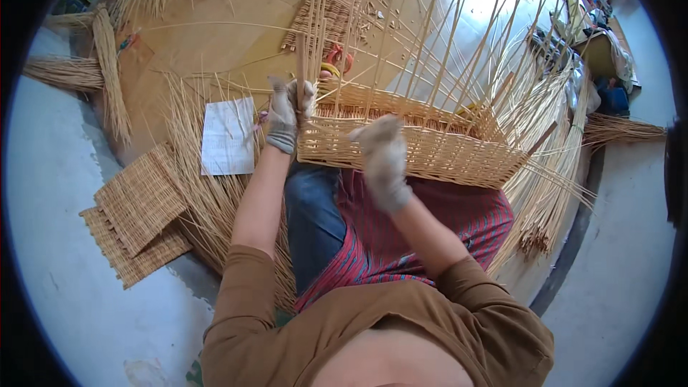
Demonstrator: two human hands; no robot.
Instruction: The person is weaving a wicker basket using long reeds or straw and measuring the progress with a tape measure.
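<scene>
A long rectangular wicker basket [430, 147] lies across my lap, its side woven from pale strands. Tall loose stakes [430, 21] rise from its walls and fan outward. My left hand [289, 111], in a worn white glove, is closed around the basket's left corner, beside a flat wooden stick [301, 57] standing upright there. My right hand [385, 158], gloved too, is over the near side wall. Motion smears its fingers, so whether they hold a strand is unclear.
Woven wicker panels [140, 201] lie at the left, near a white paper sheet [228, 136] on loose strands. Another woven panel [333, 7] lies beyond the basket, with red-handled scissors [337, 59] nearer. Bundles of strands [548, 201] flank the right side. Bags and cloths [591, 21] are piled at the far right.
</scene>
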